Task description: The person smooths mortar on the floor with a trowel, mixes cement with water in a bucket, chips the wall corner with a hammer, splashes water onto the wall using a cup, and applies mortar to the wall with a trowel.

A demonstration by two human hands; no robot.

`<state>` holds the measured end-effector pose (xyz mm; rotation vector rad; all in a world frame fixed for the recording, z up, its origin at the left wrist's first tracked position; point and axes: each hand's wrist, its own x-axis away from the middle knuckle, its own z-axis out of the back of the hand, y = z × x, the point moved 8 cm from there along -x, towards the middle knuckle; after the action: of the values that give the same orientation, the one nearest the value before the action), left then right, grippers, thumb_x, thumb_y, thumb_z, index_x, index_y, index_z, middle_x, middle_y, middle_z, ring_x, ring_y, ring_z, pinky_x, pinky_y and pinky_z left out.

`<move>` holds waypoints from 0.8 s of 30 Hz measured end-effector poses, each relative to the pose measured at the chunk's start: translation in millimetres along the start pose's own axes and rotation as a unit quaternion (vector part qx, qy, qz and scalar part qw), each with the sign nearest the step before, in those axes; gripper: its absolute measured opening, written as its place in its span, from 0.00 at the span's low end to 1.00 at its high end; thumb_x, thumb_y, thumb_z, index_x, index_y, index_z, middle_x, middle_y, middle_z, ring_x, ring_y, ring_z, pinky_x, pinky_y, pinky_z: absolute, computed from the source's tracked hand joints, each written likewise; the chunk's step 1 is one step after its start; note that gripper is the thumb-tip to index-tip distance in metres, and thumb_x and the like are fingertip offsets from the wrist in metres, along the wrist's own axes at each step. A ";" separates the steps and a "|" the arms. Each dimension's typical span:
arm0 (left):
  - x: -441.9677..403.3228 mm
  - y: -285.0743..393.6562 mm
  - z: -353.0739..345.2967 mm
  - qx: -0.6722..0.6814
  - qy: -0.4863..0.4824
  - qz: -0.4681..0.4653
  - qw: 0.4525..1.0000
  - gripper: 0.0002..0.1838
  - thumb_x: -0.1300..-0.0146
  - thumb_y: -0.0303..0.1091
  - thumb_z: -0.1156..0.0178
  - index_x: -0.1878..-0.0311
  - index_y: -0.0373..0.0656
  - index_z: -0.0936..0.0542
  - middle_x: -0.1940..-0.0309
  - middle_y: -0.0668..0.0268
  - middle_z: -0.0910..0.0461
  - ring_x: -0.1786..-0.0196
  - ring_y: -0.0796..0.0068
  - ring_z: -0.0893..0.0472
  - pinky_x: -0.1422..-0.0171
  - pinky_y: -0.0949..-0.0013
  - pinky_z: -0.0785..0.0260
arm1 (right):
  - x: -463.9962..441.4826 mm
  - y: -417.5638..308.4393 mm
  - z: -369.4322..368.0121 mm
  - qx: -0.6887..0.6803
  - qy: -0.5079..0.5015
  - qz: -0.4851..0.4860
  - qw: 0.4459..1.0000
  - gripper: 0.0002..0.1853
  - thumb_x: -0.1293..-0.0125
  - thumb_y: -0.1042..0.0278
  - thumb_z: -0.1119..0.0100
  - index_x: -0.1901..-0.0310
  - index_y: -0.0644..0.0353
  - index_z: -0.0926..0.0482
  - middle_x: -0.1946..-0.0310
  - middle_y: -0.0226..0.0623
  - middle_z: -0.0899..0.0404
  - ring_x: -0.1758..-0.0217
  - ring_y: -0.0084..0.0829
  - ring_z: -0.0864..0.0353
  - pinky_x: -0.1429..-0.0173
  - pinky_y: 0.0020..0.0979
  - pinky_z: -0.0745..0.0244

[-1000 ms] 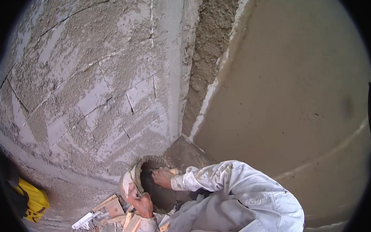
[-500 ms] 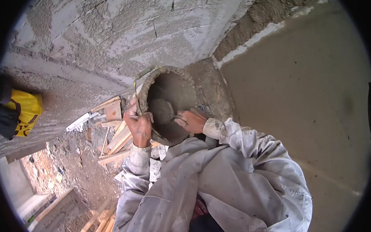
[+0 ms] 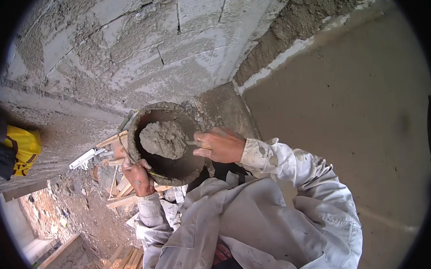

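My left hand [image 3: 139, 178] is closed on the near left edge of a mortar-crusted bucket [image 3: 160, 107], its fingers at the rim and handle. The bucket's mouth faces up toward me. In my right hand [image 3: 220, 144] is a trowel [image 3: 193, 143], gripped by its handle. A thick heap of wet grey mortar [image 3: 163, 140] sits on the trowel and hides its blade. The load is over the bucket's mouth. Below it the dark inner wall of the bucket shows, but its bottom is hidden.
A rough block wall [image 3: 141, 51] with patches of mortar stands ahead. To the right is a broad smooth grey plastered surface [image 3: 329, 130]. Wood scraps [image 3: 123, 201] lie left of the bucket, near a white metal piece [image 3: 83, 158]. A yellow bag [image 3: 28, 148] is at far left.
My right hand has raised the trowel from inside the bucket, now heaped with mortar. The bucket, held by my left hand, appears lower and left in view and more upright.
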<state>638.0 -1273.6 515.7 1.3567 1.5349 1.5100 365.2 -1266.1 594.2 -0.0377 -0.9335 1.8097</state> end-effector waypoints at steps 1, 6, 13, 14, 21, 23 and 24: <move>-2.8 -3.8 7.1 -0.028 0.012 -0.007 1.000 0.23 0.45 0.12 0.60 0.49 0.30 0.20 0.73 0.65 0.20 0.83 0.82 0.31 0.80 0.77 0.40 | -3.2 -4.2 12.7 -0.020 -0.012 0.029 0.999 0.24 0.31 0.51 0.41 0.44 0.64 0.25 0.65 0.53 0.18 0.57 0.56 0.19 0.52 0.48 0.25; 4.5 -2.8 15.7 -0.043 0.094 -0.034 0.994 0.26 0.44 0.13 0.61 0.42 0.31 0.25 0.78 0.66 0.23 0.84 0.81 0.31 0.80 0.78 0.37 | -12.0 66.0 76.9 -0.212 -0.127 -0.030 0.968 0.23 0.29 0.48 0.41 0.56 0.66 0.27 0.78 0.34 0.25 0.80 0.28 0.24 0.73 0.35 0.28; 18.8 -51.4 52.6 -0.101 0.186 0.028 0.977 0.27 0.48 0.13 0.60 0.44 0.31 0.24 0.73 0.61 0.20 0.81 0.78 0.27 0.79 0.76 0.34 | -13.8 430.1 190.7 -0.316 0.106 -0.279 0.900 0.21 0.27 0.45 0.46 0.51 0.58 0.28 0.78 0.23 0.33 0.84 0.15 0.35 0.83 0.21 0.36; 17.7 -63.6 54.8 -0.098 0.187 0.043 0.977 0.27 0.49 0.13 0.59 0.45 0.32 0.24 0.73 0.62 0.20 0.81 0.78 0.27 0.78 0.76 0.34 | 18.6 421.6 227.5 -0.323 0.213 -0.288 0.876 0.21 0.27 0.46 0.47 0.50 0.58 0.29 0.78 0.23 0.34 0.84 0.16 0.36 0.84 0.22 0.38; 17.8 -103.4 37.3 -0.104 0.150 0.123 0.975 0.20 0.40 0.19 0.61 0.52 0.36 0.22 0.77 0.67 0.23 0.82 0.80 0.30 0.79 0.77 0.37 | 98.2 321.0 294.8 -0.221 0.304 -0.266 0.888 0.15 0.27 0.54 0.49 0.60 0.59 0.32 0.77 0.27 0.34 0.83 0.18 0.33 0.82 0.23 0.33; 20.7 -103.5 28.5 -0.100 0.153 0.122 0.976 0.19 0.38 0.21 0.61 0.50 0.37 0.22 0.79 0.66 0.24 0.82 0.80 0.29 0.80 0.77 0.38 | 61.2 338.0 257.9 -0.261 0.204 -0.245 0.911 0.13 0.28 0.59 0.49 0.58 0.62 0.31 0.76 0.28 0.33 0.82 0.19 0.31 0.80 0.24 0.28; 23.6 -97.6 24.0 -0.096 0.152 0.121 0.976 0.19 0.38 0.22 0.61 0.49 0.37 0.23 0.80 0.66 0.24 0.82 0.80 0.29 0.80 0.77 0.38 | 41.0 351.7 241.0 -0.242 0.173 -0.292 0.909 0.13 0.29 0.58 0.47 0.58 0.61 0.31 0.76 0.28 0.33 0.81 0.21 0.30 0.80 0.26 0.27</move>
<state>628.0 -1227.5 423.8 1.2807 1.3884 2.0398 -32.5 -1422.2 564.1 -0.3449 -0.9815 0.9509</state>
